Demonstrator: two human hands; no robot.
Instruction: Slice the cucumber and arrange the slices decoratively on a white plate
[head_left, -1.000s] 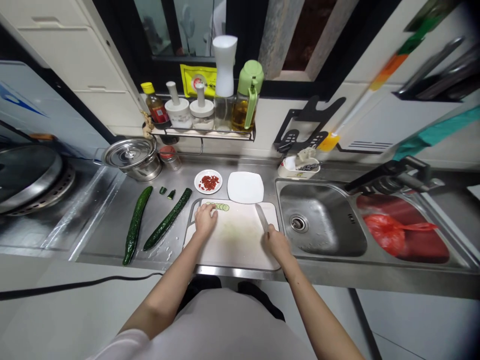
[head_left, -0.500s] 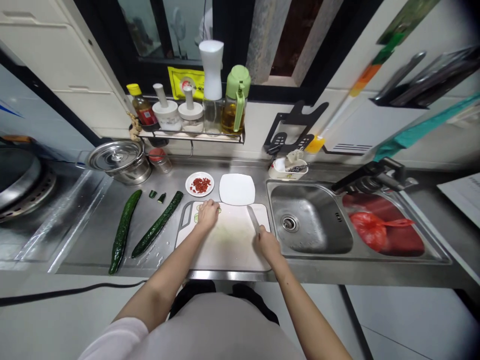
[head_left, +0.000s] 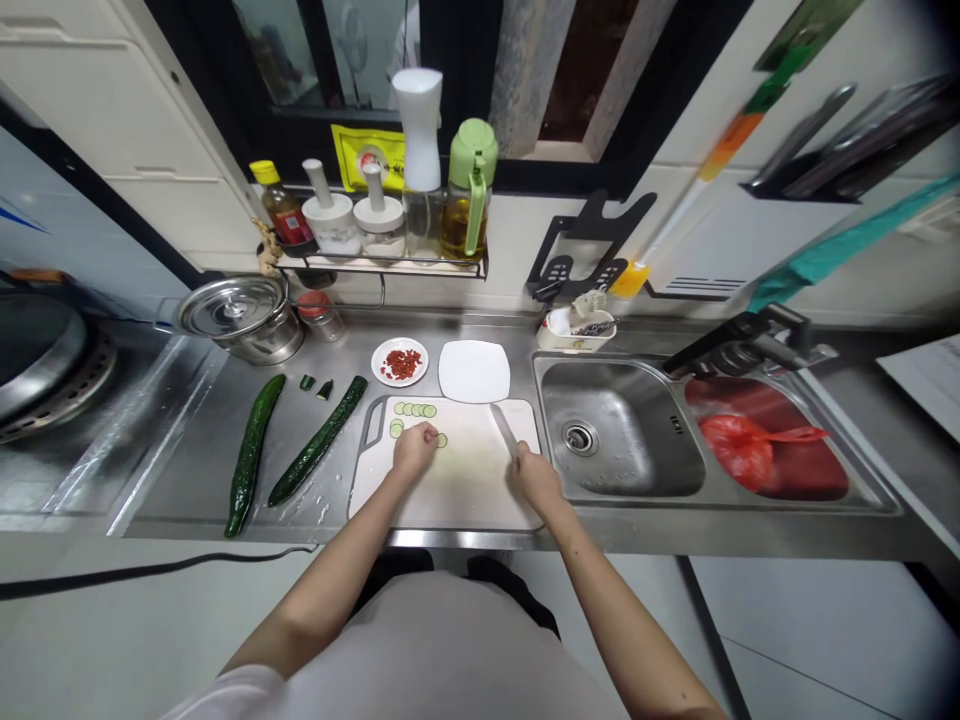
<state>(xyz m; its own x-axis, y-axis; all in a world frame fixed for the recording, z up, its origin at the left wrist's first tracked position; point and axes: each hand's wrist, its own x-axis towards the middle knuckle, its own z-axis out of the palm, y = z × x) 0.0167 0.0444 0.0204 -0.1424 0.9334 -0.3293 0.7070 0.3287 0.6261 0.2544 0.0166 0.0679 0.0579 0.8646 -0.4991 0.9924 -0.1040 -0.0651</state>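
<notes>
My left hand (head_left: pixel 415 450) is over the left half of the white cutting board (head_left: pixel 465 495), its fingers pinched at the edge of a thin cucumber slice (head_left: pixel 442 440). Behind it on the board lies a row of overlapping cucumber slices (head_left: pixel 415 410), and a small stack (head_left: pixel 396 429) is just left of the fingers. On the board's right side, my right hand (head_left: pixel 537 474) is closed round the handle of a kitchen knife (head_left: pixel 504 430), the blade pointing away from me. Two whole-looking cucumbers (head_left: pixel 255 455) (head_left: pixel 319 442) and two cut ends (head_left: pixel 325 390) lie left of the board.
Beyond the board stand a white plate (head_left: pixel 474 371) and a small dish (head_left: pixel 400 362) with chopped red bits. A lidded steel pot (head_left: pixel 247 320) is at the left. To the right is a sink (head_left: pixel 626 430) holding, in its second basin, a red bag (head_left: pixel 739 452).
My left hand has drawn back towards me from the row of slices, uncovering it, and its fingers have pinched at a single slice. The knife stays in my right hand, nearly unmoved.
</notes>
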